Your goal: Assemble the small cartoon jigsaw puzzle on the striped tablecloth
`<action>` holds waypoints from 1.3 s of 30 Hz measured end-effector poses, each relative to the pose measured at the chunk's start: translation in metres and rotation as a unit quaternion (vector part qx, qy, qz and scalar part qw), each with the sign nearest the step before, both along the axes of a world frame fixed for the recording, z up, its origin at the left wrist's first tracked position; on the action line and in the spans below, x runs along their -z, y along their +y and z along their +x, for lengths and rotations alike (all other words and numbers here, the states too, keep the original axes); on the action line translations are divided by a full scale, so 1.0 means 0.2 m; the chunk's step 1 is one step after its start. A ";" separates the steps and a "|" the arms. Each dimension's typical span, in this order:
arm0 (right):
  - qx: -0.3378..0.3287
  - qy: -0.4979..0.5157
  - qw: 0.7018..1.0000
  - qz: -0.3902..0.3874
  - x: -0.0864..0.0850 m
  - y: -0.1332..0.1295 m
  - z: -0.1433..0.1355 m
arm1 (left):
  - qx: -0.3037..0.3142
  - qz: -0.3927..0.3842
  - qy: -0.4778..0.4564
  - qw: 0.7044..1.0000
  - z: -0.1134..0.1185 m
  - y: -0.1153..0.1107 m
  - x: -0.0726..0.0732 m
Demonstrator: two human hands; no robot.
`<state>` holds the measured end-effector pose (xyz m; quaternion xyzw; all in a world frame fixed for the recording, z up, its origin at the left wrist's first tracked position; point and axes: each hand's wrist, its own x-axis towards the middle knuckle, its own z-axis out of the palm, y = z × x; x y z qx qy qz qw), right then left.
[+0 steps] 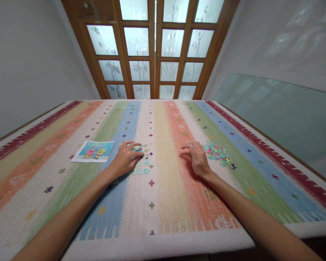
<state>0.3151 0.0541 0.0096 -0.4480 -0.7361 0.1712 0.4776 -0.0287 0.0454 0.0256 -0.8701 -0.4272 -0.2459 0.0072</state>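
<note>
Several teal puzzle pieces lie spread on the cloth left of the middle, some of them under my left hand. That hand rests over them with its fingers curled; whether a piece is between its fingertips is too small to tell. My right hand is over the orange stripe, fingers bent and partly hidden behind one another, and what they hold, if anything, cannot be made out. Just right of it lies a heap of mixed puzzle pieces in teal, pink and yellow. A printed cartoon picture lies flat to the left.
A striped cloth covers the wide table, its near edge running below my forearms. Beyond the far edge stand wooden doors with frosted panes. A glass panel leans along the right wall.
</note>
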 end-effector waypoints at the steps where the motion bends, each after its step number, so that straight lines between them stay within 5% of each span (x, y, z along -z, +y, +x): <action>1: -0.001 -0.005 1.000 0.000 0.00 0.00 0.00 | 0.000 -0.004 0.004 1.000 0.00 0.00 0.00; 10: -0.010 -0.013 1.000 0.006 -0.03 -0.01 -0.01 | 0.007 -0.037 -0.021 0.999 -0.02 0.04 0.02; 17: -0.025 -0.015 1.000 -0.004 -0.04 -0.02 -0.03 | 0.001 -0.058 -0.084 0.995 -0.02 0.02 -0.05; 24: -0.056 -0.062 0.996 0.029 -0.05 -0.03 -0.04 | 0.036 -0.087 -0.189 0.977 0.16 -0.12 -0.12; 31: -0.082 -0.099 0.991 0.039 -0.06 -0.05 -0.06 | 0.118 -0.145 -0.201 0.961 0.35 -0.28 -0.02; 39: -0.104 -0.150 0.983 0.024 -0.08 -0.06 -0.07 | 0.153 -0.052 -0.135 0.978 0.39 -0.26 0.02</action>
